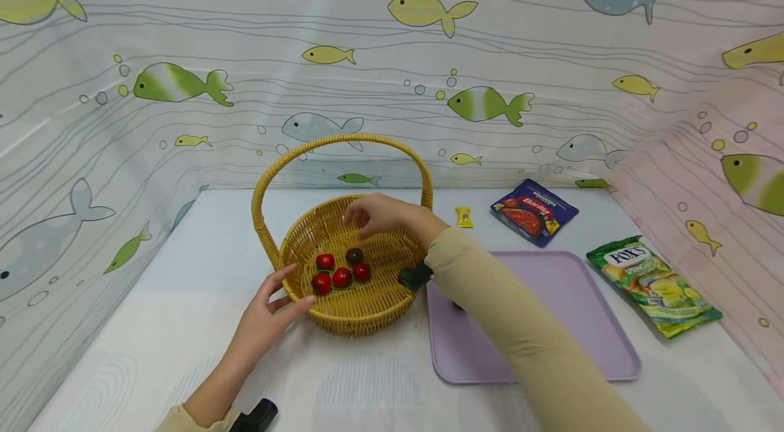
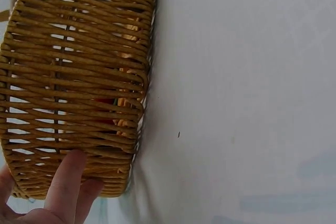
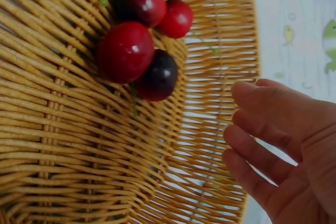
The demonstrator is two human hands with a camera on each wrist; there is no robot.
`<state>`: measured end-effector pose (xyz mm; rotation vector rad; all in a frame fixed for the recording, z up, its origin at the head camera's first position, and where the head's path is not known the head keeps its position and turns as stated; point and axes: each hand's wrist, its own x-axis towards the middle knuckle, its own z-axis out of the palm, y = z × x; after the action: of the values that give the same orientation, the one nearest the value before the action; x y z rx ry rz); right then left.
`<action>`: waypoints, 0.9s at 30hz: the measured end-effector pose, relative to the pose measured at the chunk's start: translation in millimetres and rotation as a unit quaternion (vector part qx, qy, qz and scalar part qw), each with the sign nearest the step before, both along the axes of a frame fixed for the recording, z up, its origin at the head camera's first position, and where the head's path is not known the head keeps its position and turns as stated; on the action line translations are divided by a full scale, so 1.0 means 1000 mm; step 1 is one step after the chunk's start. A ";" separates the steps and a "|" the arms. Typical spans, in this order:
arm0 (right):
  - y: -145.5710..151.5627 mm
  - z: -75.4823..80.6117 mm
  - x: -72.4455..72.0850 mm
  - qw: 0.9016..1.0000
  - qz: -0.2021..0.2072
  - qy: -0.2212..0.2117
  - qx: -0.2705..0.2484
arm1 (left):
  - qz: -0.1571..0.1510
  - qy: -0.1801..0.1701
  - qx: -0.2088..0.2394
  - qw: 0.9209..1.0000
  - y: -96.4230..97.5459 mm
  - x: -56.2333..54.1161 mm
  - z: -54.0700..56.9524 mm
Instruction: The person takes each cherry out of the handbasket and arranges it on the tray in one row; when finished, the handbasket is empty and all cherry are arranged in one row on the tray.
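A yellow wicker basket (image 1: 361, 326) with a tall arched handle stands on the table. Inside it, toward the left, lie several shiny red cherries (image 1: 341, 277) and a dark, nearly black one (image 1: 354, 256), some with green stems. My left hand (image 1: 269, 313) touches the basket's left front rim, its fingertips resting against the outer wicker wall (image 2: 79, 103). Over the back right of the basket hovers my right hand (image 1: 382, 213), fingers loosely bent and nothing between them. In the right wrist view, this hand (image 3: 286, 145) is apart from the cherries.
Right of the basket lies a lilac tray (image 1: 588, 323), partly under my right sleeve, which mostly hides a small dark object (image 1: 458, 306) there. Behind are a small yellow packet (image 1: 463, 217) and a dark blue pouch (image 1: 534, 212). A green Fox's bag (image 1: 654, 287) lies farther right.
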<state>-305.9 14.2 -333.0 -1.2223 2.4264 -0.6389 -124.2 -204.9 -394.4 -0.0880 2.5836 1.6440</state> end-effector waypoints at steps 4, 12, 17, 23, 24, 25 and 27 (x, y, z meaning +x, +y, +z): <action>-0.007 -0.010 -0.006 1.000 0.009 -0.010 0.022 | 0.002 -0.001 0.000 1.000 0.000 0.000 0.000; -0.019 -0.022 -0.008 0.995 0.028 -0.046 0.085 | 0.000 0.005 0.006 1.000 -0.001 0.000 0.000; -0.024 -0.024 -0.007 0.991 0.037 -0.053 0.117 | 0.001 0.012 0.006 1.000 -0.001 0.001 -0.001; -0.028 -0.027 -0.008 0.985 0.048 -0.051 0.155 | -0.001 0.011 0.008 1.000 -0.001 0.001 0.000; -0.028 -0.027 -0.008 0.985 0.048 -0.050 0.159 | -0.001 0.009 0.008 1.000 -0.001 0.001 0.000; -0.029 -0.028 -0.008 0.985 0.048 -0.048 0.161 | -0.001 0.007 0.008 1.000 -0.001 0.001 0.000; -0.029 -0.027 -0.008 0.985 0.049 -0.044 0.162 | 0.000 0.002 0.008 1.000 -0.001 0.001 0.000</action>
<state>-313.6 -14.4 -360.1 -1.1420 2.2699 -0.2487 -123.5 -206.1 -394.1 -0.0851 2.5731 1.6663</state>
